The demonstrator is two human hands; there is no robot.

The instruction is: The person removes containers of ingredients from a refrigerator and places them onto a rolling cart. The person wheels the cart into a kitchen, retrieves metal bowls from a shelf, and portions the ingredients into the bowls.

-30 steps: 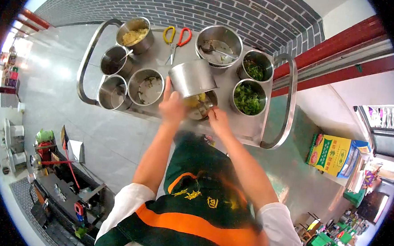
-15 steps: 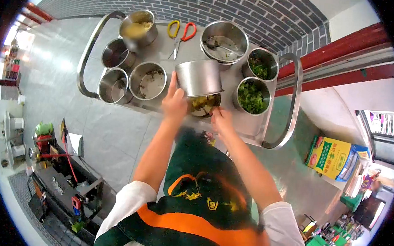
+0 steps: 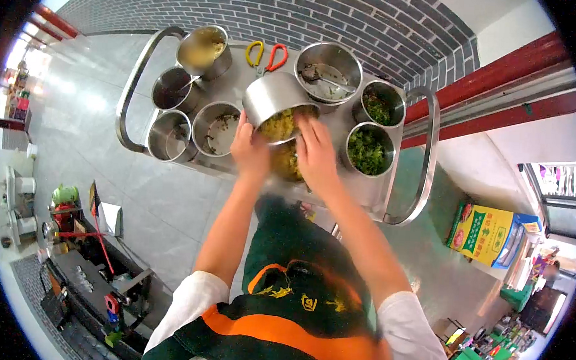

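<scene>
My left hand (image 3: 250,149) is closed on the near left side of a steel pot (image 3: 269,95), tilted with its mouth toward me. Yellow chopped food (image 3: 279,125) shows inside it. Stretched fingers of my right hand (image 3: 318,154) reach the pot's mouth at its right side, their tips blurred against the food. Directly below is a second steel pot with yellow pieces (image 3: 286,163) in it, partly covered by my hands and the upper pot.
The steel cart (image 3: 381,201) also carries pots of chopped greens (image 3: 369,150), a pot with a spoon (image 3: 329,71), a pot of yellowish food (image 3: 205,49), several other pots (image 3: 215,129) and scissors (image 3: 266,58). A brick wall (image 3: 258,12) stands behind.
The upper pot has tipped further, so its mouth and yellow contents now show. My right hand has risen from the lower pot's rim to the upper pot's mouth.
</scene>
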